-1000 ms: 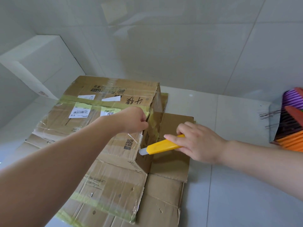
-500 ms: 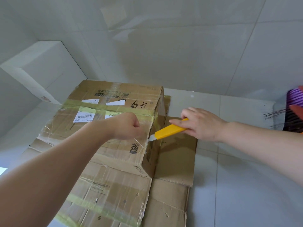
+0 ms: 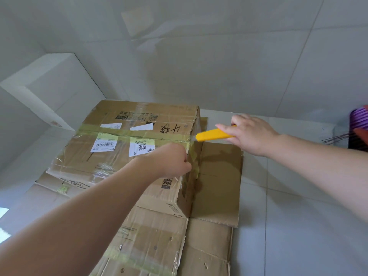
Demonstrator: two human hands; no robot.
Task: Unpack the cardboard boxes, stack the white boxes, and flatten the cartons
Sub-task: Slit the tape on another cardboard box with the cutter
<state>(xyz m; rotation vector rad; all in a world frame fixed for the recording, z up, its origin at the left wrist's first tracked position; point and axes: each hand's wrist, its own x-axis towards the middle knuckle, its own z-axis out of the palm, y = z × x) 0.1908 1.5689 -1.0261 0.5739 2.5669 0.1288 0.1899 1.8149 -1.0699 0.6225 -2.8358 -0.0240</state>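
Note:
A taped brown cardboard box (image 3: 127, 140) with shipping labels sits on flattened cartons (image 3: 217, 182) spread over the floor. My left hand (image 3: 171, 160) is curled at the box's right top edge, pinching the loose clear tape there. My right hand (image 3: 251, 134) grips a yellow utility knife (image 3: 213, 134), its blade tip at the yellowish tape seam on the box's upper right corner. A white box (image 3: 47, 84) stands at the far left against the wall.
Tiled walls close off the back and left. Purple and orange stacked items (image 3: 358, 126) sit at the right edge. Grey floor tiles (image 3: 288, 226) lie to the right of the cartons.
My right hand has carried the knife upward along the box's right side, from low on the side to the top corner seam. My left hand stays at the box's edge.

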